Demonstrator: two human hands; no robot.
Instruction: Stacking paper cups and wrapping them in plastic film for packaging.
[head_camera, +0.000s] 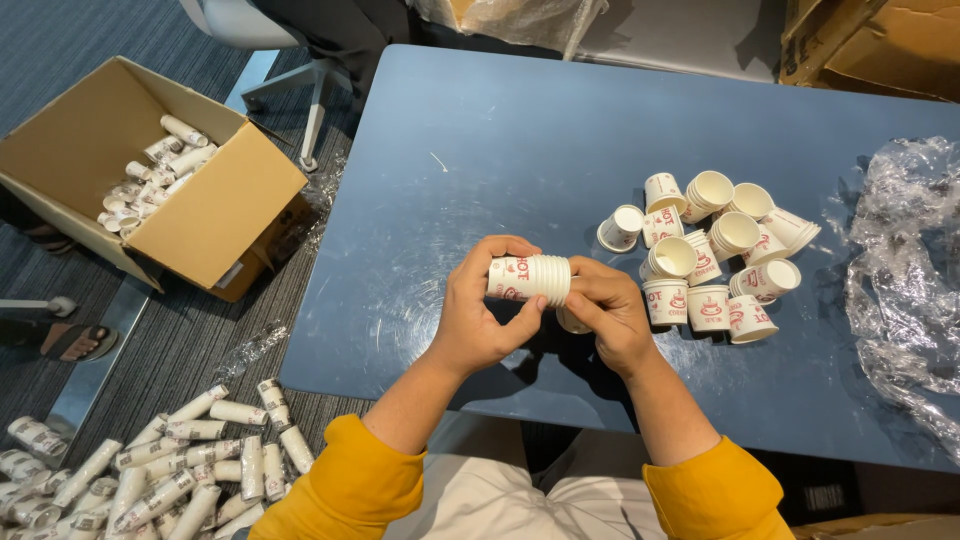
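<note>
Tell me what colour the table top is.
Dark blue table top, seen in the head view.

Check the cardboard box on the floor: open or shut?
Open: the cardboard box has its flaps spread, and wrapped cup stacks show inside.

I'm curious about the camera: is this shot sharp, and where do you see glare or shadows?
Head view: sharp on both hands and the stack of paper cups; soft glare and scuff marks shine on the blue table; the crumpled plastic wrap glints; dark shadow lies under the wrists; the edges bow slightly from the wide lens.
</note>
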